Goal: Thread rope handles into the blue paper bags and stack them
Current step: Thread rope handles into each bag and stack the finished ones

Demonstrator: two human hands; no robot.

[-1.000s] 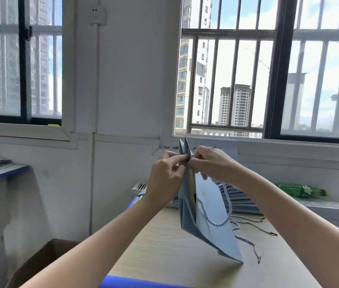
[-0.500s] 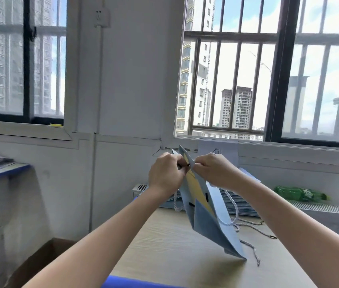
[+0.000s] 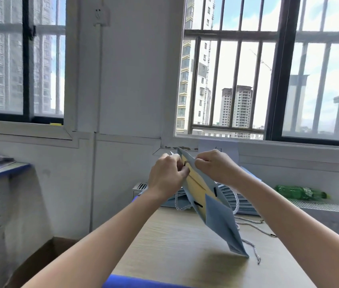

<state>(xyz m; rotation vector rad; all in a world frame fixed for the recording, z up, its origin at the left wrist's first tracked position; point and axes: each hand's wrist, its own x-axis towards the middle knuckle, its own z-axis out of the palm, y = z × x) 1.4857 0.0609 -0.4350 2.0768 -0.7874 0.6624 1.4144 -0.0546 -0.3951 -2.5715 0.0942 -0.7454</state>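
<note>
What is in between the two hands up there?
In the head view, the top edge of the blue paper bag sits between the left hand and right hand, both pinching it.

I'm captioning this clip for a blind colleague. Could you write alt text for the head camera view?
Two bare hands, left hand and right hand, pinch the top edge of a tilted light blue paper bag above a pale wooden table. White rope handles lie behind it, near a green plastic bottle under barred windows.
</note>
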